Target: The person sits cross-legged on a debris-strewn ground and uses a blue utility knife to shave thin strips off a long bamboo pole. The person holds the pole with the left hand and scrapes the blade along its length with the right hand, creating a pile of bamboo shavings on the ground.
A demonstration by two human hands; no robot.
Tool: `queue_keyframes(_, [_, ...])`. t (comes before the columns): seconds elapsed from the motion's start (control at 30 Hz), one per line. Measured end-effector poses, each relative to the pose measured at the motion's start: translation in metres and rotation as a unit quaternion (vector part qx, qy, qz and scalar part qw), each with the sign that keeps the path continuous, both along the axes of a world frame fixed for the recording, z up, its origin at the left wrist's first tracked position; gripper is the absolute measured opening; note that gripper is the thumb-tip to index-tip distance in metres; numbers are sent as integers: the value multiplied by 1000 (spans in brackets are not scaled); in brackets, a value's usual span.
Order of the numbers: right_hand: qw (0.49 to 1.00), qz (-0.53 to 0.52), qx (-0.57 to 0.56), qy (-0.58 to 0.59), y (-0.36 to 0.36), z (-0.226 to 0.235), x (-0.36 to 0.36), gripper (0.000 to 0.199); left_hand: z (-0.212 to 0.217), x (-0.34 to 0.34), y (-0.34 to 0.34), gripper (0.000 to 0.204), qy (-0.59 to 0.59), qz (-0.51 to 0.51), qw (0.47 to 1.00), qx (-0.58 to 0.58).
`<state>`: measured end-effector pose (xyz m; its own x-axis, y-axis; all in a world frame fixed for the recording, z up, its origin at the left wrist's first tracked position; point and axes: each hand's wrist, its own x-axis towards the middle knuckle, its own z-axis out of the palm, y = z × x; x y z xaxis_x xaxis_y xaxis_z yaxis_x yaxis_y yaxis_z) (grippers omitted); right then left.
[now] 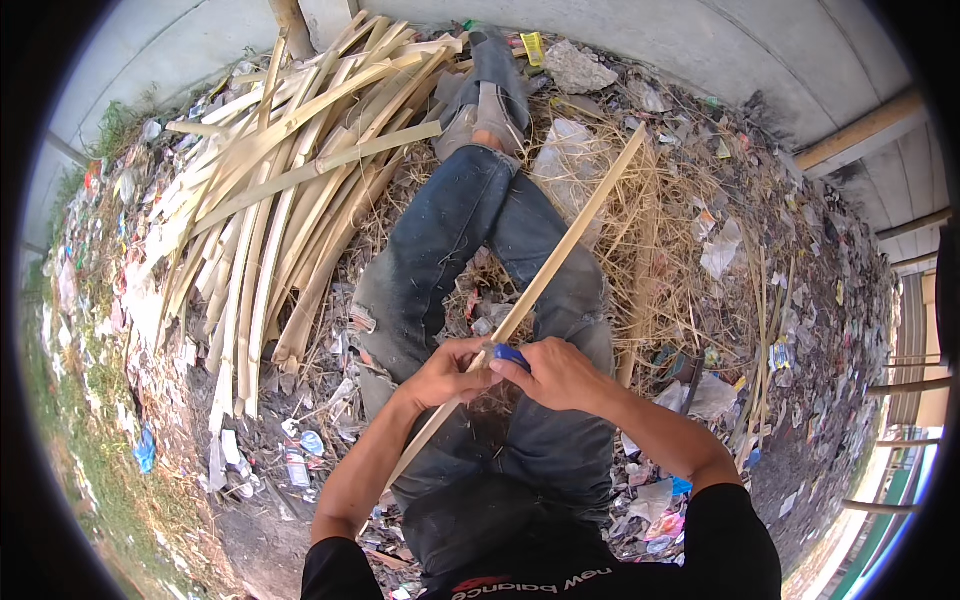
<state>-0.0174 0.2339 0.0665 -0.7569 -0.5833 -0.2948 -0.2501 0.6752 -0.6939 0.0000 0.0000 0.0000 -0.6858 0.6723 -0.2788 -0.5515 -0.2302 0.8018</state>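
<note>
A long, pale bamboo strip [575,232] slants across my lap, its far end up and to the right, its near end passing under my left forearm. My left hand [445,374] is closed around it near the middle. In my right hand [562,376] is a blue-handled knife [512,354], held against the strip right beside my left fingers. Little of its blade shows. Both hands meet above my thighs, in dark, worn trousers [440,240]; my legs are stretched out and crossed toward the far wall.
A big pile of split bamboo strips [300,190] lies to the left of my legs. Straw-like shavings [655,270] cover the ground on the right. Litter is strewn all around. A concrete wall [640,30] closes off the far side, with a rock [580,68] at its foot.
</note>
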Motion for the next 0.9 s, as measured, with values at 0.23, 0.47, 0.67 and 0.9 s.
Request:
queue_keyframes(0.23, [958, -243, -11, 150, 57, 3, -68, 68, 20, 5, 1, 54, 16, -25, 999, -46])
queue_keyframes(0.47, [997, -59, -13, 45, 21, -8, -14, 58, 1, 0, 1, 58, -5, -37, 999, -13])
queue_keyframes(0.67, [970, -206, 27, 125, 50, 2, -57, 70, 20, 2, -6, 55, 15, -54, 998, -42])
queue_keyframes(0.9, [977, -183, 0, 113, 81, 26, -72, 73, 18, -2, 1, 56, 17, -98, 995, -4])
